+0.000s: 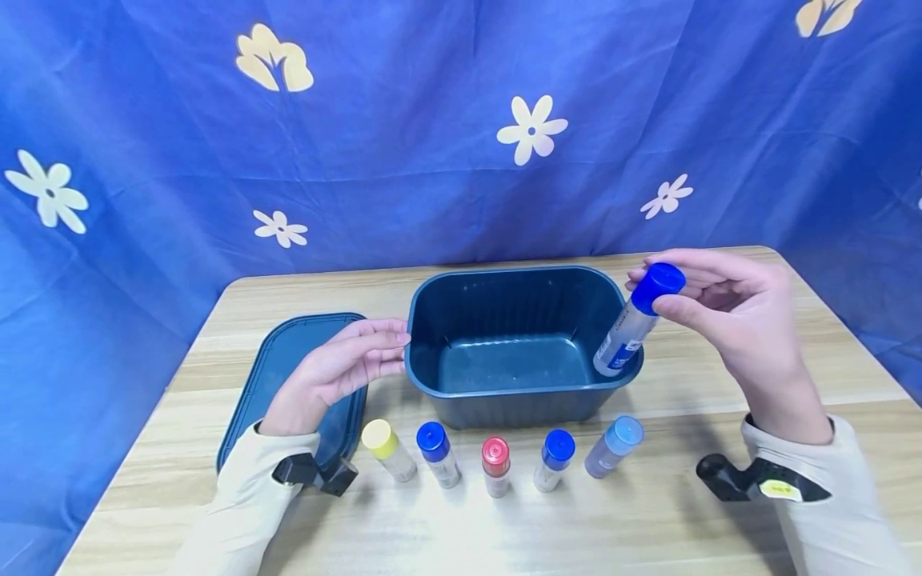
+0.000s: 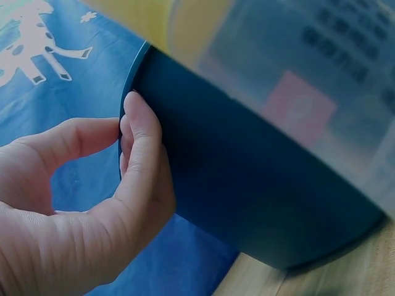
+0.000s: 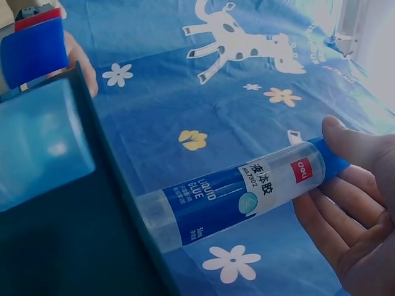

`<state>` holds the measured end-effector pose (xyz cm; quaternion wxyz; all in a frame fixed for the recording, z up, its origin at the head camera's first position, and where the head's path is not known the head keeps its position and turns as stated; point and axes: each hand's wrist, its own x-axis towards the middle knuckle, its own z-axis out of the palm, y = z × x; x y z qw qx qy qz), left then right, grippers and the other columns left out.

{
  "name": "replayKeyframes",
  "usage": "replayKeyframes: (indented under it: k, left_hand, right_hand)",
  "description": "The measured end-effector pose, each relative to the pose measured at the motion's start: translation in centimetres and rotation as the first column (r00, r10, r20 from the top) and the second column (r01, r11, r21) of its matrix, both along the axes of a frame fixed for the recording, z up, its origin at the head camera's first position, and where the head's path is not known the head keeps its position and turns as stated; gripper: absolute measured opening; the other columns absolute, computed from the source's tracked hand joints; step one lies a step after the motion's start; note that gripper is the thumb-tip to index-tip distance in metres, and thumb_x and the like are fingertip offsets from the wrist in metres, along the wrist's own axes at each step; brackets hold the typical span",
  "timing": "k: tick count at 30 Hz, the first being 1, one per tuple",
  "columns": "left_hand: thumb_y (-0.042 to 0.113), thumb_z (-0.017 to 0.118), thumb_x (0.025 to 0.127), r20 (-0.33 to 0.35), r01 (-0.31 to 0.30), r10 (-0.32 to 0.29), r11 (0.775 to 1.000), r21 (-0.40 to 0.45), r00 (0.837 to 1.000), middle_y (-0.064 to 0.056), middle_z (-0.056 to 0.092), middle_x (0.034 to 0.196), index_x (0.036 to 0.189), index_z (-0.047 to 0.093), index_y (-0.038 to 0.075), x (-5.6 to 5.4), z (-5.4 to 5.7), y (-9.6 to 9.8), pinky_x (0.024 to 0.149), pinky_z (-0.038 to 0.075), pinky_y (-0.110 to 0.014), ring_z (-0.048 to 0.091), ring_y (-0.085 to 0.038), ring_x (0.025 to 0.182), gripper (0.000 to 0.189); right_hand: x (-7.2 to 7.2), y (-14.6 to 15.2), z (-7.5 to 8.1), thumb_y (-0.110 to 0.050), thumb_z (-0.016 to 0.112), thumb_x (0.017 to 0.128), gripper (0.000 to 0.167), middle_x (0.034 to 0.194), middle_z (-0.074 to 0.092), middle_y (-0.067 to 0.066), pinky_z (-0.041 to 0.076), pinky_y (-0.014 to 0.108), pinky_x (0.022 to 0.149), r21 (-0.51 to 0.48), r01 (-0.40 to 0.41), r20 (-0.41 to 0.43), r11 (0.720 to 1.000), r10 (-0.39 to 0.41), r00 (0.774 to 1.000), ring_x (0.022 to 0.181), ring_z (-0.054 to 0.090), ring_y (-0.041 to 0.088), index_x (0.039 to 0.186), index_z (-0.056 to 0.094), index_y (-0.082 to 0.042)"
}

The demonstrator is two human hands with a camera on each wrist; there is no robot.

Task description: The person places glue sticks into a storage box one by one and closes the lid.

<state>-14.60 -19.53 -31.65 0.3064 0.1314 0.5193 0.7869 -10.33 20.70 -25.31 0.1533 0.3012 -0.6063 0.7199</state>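
My right hand (image 1: 749, 320) pinches a liquid glue bottle (image 1: 621, 346) by its blue cap. The bottle tilts, its clear base low over the right end of a dark teal plastic box (image 1: 515, 406). In the right wrist view, the label of the glue bottle (image 3: 222, 196) reads "LIQUID GLUE", and the thumb lies on the cap. At the box's left end, my left hand (image 1: 353, 360) grips the rim between thumb and fingers; the left wrist view shows this hand (image 2: 133, 160) at the wall. The visible floor of the box is bare.
A row of glue bottles stands in front of the box: yellow-capped (image 1: 389, 450), blue-capped (image 1: 438, 454), red-capped (image 1: 496, 466), another blue-capped (image 1: 555, 460) and light-blue-capped (image 1: 615, 446). The teal lid (image 1: 288, 352) lies on the wooden table (image 1: 727, 400), partly under the left arm. A blue curtain (image 1: 403, 160) hangs behind.
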Motion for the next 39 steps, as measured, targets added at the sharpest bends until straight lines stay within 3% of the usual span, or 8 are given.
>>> replayKeyframes:
  k: [15,26,39]
  left_hand:
    - [-0.007,0.047,0.097,-0.008,0.008,-0.008,1.000,-0.003,1.000,-0.008,0.070,0.097,0.105,0.064,0.000,0.0,0.0,0.1,0.084,0.056,-0.030,0.068,-0.016,0.087,0.020]
    - [-0.008,0.045,0.097,0.006,0.001,-0.001,1.000,0.008,1.000,-0.008,0.070,0.095,0.104,0.065,0.001,0.0,-0.1,0.2,0.083,0.056,-0.029,0.069,-0.016,0.086,0.023]
    - [-0.007,0.047,0.097,-0.009,0.019,-0.018,1.000,0.011,1.000,-0.008,0.070,0.096,0.105,0.065,0.000,0.1,0.2,0.1,0.084,0.056,-0.030,0.069,-0.016,0.087,0.021]
  right_hand:
    - [-0.8,-0.8,-1.3,0.027,0.064,0.074,0.037,0.102,0.070,0.021,0.057,0.028,0.075,0.074,0.045,0.044,0.996,-0.048,0.998,0.092,0.070,0.027,0.110,0.060,0.019]
    - [-1.4,-0.9,-1.9,0.028,0.064,0.074,0.037,0.103,0.069,0.024,0.057,0.031,0.077,0.112,0.001,0.028,0.994,-0.004,1.000,0.093,0.070,0.028,0.110,0.060,0.019]
    - [-2.3,-1.1,-3.3,0.015,0.068,0.080,0.035,0.105,0.072,0.008,0.055,0.025,0.080,0.271,0.060,0.022,0.961,-0.069,0.997,0.092,0.070,0.017,0.114,0.064,0.008]
